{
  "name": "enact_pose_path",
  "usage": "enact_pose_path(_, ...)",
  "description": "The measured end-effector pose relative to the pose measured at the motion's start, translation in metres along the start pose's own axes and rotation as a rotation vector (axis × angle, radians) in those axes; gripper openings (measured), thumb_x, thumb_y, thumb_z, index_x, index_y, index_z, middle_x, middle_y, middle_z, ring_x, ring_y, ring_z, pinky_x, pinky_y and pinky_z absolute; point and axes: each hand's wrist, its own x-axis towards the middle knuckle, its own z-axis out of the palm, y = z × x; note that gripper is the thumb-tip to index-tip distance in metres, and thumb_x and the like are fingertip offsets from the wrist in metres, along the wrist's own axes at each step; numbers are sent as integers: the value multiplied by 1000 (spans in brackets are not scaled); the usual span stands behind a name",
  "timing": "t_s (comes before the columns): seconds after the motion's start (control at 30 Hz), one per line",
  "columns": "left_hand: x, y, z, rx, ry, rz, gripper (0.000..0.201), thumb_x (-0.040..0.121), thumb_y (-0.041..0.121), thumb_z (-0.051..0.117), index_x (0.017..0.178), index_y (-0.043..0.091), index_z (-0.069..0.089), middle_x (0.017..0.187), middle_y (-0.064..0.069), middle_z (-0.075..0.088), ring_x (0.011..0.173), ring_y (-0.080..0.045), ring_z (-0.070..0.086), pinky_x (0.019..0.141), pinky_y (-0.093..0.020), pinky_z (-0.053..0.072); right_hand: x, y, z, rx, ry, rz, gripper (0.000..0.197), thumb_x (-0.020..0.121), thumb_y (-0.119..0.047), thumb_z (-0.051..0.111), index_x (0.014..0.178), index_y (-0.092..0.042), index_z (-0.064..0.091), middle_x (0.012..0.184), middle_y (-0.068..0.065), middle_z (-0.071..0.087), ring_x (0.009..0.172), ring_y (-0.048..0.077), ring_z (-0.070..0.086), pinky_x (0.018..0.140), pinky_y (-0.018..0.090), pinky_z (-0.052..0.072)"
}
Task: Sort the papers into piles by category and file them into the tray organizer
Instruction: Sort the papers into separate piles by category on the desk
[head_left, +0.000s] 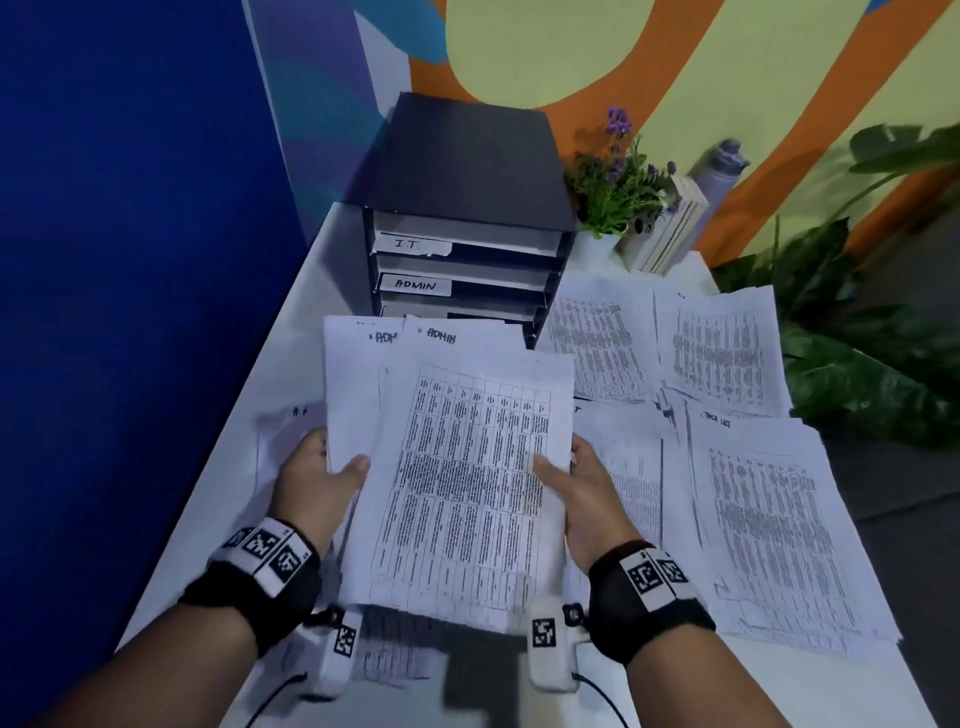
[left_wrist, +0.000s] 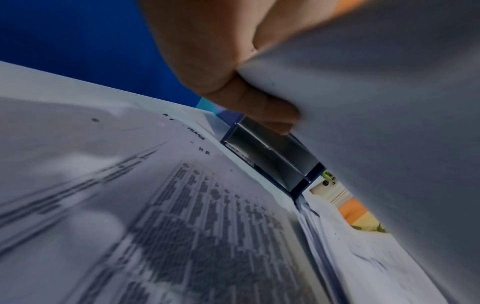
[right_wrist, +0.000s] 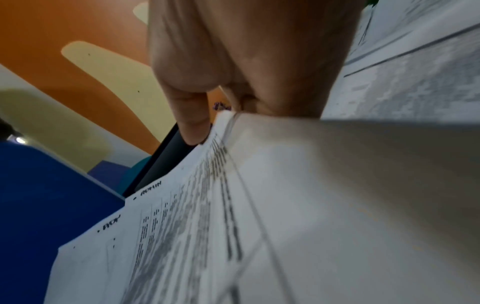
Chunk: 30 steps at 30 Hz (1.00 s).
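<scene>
I hold a stack of printed sheets marked ADMIN (head_left: 457, 467) above the white table, lifted in front of the tray organizer (head_left: 462, 208). My left hand (head_left: 322, 478) grips the stack's left edge, thumb on top. My right hand (head_left: 571, 478) grips the right edge the same way. The ADMIN stack (right_wrist: 182, 226) fans slightly, so two headings show. The black organizer has drawers labelled IT (head_left: 410, 244) and ADMIN (head_left: 415, 285); its lower trays are hidden behind the sheets. In the left wrist view my fingers (left_wrist: 259, 107) curl under the held stack (left_wrist: 376, 102), with an HR sheet (left_wrist: 155, 205) lying below.
Other paper piles lie on the table (head_left: 311, 249): two at the back right (head_left: 597, 338) (head_left: 722, 348), one headed TASK LIST (head_left: 769, 519) at the right, one under my left hand (head_left: 280, 436). A potted plant (head_left: 618, 182), wooden block and bottle (head_left: 722, 166) stand beside the organizer. A blue partition (head_left: 130, 260) bounds the left.
</scene>
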Motion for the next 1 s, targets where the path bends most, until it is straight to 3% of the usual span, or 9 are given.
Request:
enact_pose_path(0.07, 3, 7, 10, -45, -15, -5, 21, 89, 8, 64, 108, 17, 60, 99, 3, 69, 90, -17, 65, 76, -28, 49, 0, -5, -12, -67, -25, 12, 47, 90, -5, 64, 133, -17, 49, 125, 0, 66, 116, 18, 62, 103, 41, 47)
enact_pose_path(0.2, 0, 17, 36, -37, -178, -1, 23, 90, 6, 63, 110, 17, 61, 103, 5, 71, 93, -14, 68, 83, -31, 53, 6, -13, -33, -440, 109, -58, 63, 92, -15, 60, 147, -25, 33, 142, -14, 39, 135, 12, 37, 116, 42, 30)
enact_pose_path(0.3, -4, 20, 55, 39, -247, 19, 28, 89, 6, 64, 110, 25, 60, 103, 12, 70, 94, -7, 66, 85, -28, 52, 6, -28, -46, -349, 121, -148, 48, 91, -17, 63, 134, -30, 44, 129, -4, 58, 120, 15, 56, 108, 45, 43)
enact_pose_path(0.43, 0, 21, 74, -13, -139, -23, 26, 88, 5, 65, 107, 23, 63, 100, 10, 70, 94, -13, 67, 82, -28, 50, 6, -40, -76, -238, 30, -55, 58, 87, -35, 69, 137, -42, 39, 130, 4, 53, 120, 15, 52, 106, 39, 38)
enact_pose_path(0.6, 1, 32, 100, -92, -76, -57, 28, 89, 3, 64, 114, 13, 61, 105, -2, 70, 96, -24, 67, 85, -36, 52, 7, -31, -114, -272, 1, 42, 40, 93, -14, 61, 123, -40, 55, 123, -2, 59, 109, 11, 59, 93, 38, 51)
enact_pose_path(0.67, -6, 39, 115, -98, -138, -37, 28, 90, 4, 62, 116, 15, 59, 105, 1, 70, 94, -19, 66, 81, -32, 51, 15, -24, -125, -281, 114, -17, 44, 92, -1, 55, 120, -36, 57, 120, -3, 64, 107, 12, 62, 90, 34, 53)
enact_pose_path(0.73, -12, 43, 130, -74, -173, -14, 27, 91, 5, 61, 116, 17, 59, 105, 6, 69, 95, -15, 67, 79, -29, 51, 23, -24, -138, -287, 264, -53, 44, 91, 6, 51, 116, -30, 59, 115, 0, 65, 96, 12, 64, 77, 29, 54)
enact_pose_path(0.87, -13, 44, 147, 35, -124, -32, 23, 92, 14, 62, 112, 23, 59, 105, 7, 68, 95, -15, 66, 82, -33, 51, 44, -26, -186, -175, 479, -53, 42, 90, 9, 49, 117, -21, 59, 108, 7, 67, 82, 18, 66, 60, 28, 54)
enact_pose_path(1.0, -9, 41, 149, 186, -52, -74, 25, 94, 21, 58, 119, 22, 57, 108, 2, 64, 97, -22, 62, 88, -39, 50, 62, -33, -233, -118, 656, -75, 47, 87, 12, 48, 125, -14, 58, 114, 12, 64, 75, 17, 61, 50, 20, 50)
